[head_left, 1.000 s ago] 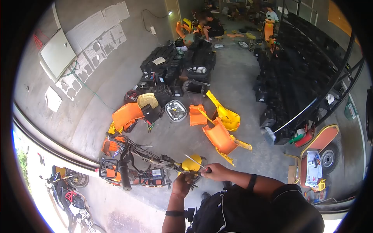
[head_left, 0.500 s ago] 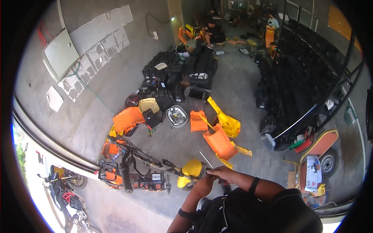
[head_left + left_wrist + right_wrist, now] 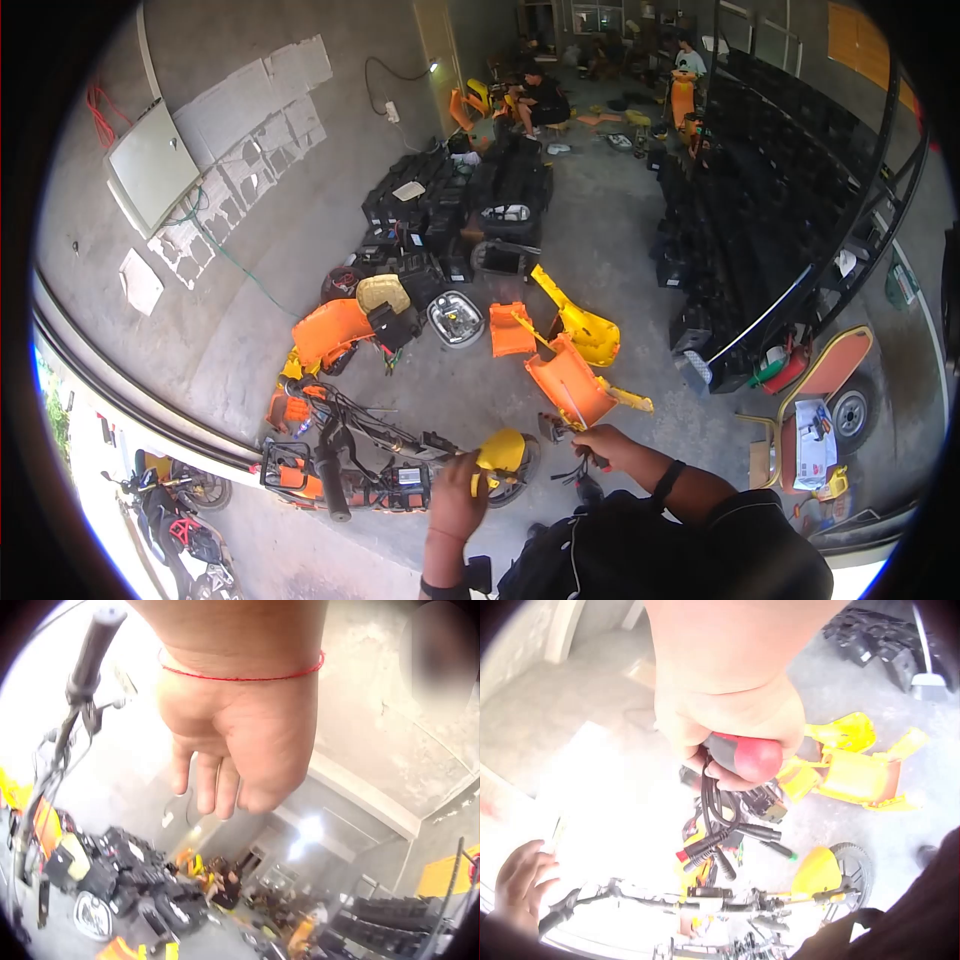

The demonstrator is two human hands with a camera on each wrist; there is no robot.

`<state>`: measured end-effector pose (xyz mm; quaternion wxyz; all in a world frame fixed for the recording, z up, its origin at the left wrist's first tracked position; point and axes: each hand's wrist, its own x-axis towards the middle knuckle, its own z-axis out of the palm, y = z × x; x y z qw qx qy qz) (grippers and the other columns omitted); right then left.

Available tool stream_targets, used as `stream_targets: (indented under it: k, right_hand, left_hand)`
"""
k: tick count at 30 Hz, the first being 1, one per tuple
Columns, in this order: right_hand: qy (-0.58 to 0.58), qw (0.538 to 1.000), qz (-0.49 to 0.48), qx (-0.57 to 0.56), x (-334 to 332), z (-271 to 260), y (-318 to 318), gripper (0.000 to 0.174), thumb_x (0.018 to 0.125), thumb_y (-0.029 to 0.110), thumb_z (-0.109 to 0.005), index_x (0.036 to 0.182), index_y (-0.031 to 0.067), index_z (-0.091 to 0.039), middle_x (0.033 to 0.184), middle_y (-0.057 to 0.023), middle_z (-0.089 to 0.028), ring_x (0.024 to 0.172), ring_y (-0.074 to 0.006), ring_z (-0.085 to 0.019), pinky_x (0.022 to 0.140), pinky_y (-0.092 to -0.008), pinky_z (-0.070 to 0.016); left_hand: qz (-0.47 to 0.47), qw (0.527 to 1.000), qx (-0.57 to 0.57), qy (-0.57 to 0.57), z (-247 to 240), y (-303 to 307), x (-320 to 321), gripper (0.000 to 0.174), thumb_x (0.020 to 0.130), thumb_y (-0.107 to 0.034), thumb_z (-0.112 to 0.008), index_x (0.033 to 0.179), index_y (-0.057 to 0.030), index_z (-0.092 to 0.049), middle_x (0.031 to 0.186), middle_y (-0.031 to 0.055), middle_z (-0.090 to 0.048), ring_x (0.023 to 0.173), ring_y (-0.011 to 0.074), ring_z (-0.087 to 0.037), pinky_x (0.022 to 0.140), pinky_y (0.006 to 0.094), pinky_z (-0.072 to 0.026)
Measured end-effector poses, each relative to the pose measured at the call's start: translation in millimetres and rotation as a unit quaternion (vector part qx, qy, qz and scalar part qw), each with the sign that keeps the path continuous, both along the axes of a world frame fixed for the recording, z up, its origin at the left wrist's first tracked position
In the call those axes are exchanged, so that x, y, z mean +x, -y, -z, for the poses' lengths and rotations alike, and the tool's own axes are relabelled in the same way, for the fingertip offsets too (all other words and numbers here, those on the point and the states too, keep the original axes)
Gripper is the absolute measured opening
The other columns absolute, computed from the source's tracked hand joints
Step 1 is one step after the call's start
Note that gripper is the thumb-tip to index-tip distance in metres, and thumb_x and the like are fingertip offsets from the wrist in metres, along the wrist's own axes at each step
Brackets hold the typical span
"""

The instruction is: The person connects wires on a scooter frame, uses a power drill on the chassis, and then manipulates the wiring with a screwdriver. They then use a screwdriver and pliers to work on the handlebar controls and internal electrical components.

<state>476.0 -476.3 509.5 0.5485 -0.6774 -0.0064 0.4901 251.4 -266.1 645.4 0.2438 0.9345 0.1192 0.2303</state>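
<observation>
My right hand (image 3: 607, 447) grips a screwdriver by its red and black handle (image 3: 754, 759); its shaft is hidden. The same hand holds a bundle of black cables (image 3: 718, 814) with plug ends, hanging below the fingers. Beyond these fingers appears a dark boxy part (image 3: 551, 427). My left hand (image 3: 458, 500) is apart from the right, overlapping the near side of the yellow front fender (image 3: 503, 452) in the head view. Its fingers (image 3: 206, 784) extend loosely, with no object showing in the palm. A stripped scooter with a handlebar grip (image 3: 337, 470) stands to the left.
Orange and yellow body panels (image 3: 572, 380) lie on the floor ahead. A silver headlamp-like shell (image 3: 456, 320) and stacked black boxes (image 3: 420, 205) are farther back. A folding chair (image 3: 830, 370) and wheel (image 3: 853, 412) are at right. Two people (image 3: 545, 98) are at the back.
My hands were together by the yellow fender, then together farther right. Now they are apart, the left back toward the scooter, the right holding cables and a dark part out to the right.
</observation>
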Motion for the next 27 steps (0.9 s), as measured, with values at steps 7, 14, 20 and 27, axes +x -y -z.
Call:
stream_targets:
  k: [7, 14, 20, 27]
  right_hand:
    - [0.107, 0.981, 0.01, -0.16, 51.8, 7.5, 62.1, 0.025, 0.08, 0.028, -0.069, 0.076, 0.0028, -0.068, 0.056, -0.0052, -0.057, 0.043, -0.0157, -0.052, 0.038, -0.0333, -0.0397]
    - [0.04, 0.965, 0.077, -0.248, 91.0, 21.9, 90.8, 0.016, 0.076, 0.017, -0.067, 0.071, 0.0022, -0.066, 0.057, -0.0069, -0.057, 0.043, -0.0158, -0.051, 0.038, -0.035, -0.0374]
    - [0.069, 0.936, 0.006, -0.346, 152.8, 108.0, 80.6, 0.02, 0.071, 0.021, -0.068, 0.068, 0.0013, -0.069, 0.053, -0.0092, -0.058, 0.041, -0.0193, -0.054, 0.038, -0.0354, -0.041]
    - [0.159, 0.954, -0.059, -0.246, 272.9, 140.9, -42.6, 0.022, 0.073, 0.019, -0.067, 0.062, 0.0012, -0.065, 0.052, -0.0073, -0.058, 0.038, -0.02, -0.053, 0.035, -0.0336, -0.0406]
  left_hand:
    - [-0.33, 0.927, 0.149, 0.097, -73.7, -88.2, -90.6, 0.022, 0.089, -0.002, -0.052, 0.11, 0.0015, -0.058, 0.107, 0.0186, -0.059, 0.104, 0.0377, -0.055, 0.089, 0.0463, -0.0431]
    - [-0.428, 0.903, -0.034, -0.013, -29.0, -154.4, -111.3, 0.044, 0.094, -0.027, -0.052, 0.125, 0.0046, -0.053, 0.119, 0.0192, -0.058, 0.11, 0.0338, -0.055, 0.095, 0.043, -0.0423]
    - [-0.417, 0.88, -0.203, -0.1, -11.5, -162.4, -129.1, 0.051, 0.094, -0.032, -0.053, 0.127, 0.006, -0.047, 0.109, 0.0204, -0.064, 0.102, 0.0293, -0.062, 0.082, 0.04, -0.0495]
    - [-0.543, 0.757, -0.248, -0.267, -38.9, -153.5, -107.2, 0.061, 0.098, -0.04, -0.051, 0.141, 0.0017, -0.037, 0.105, 0.0192, -0.064, 0.078, 0.02, -0.062, 0.064, 0.0355, -0.05]
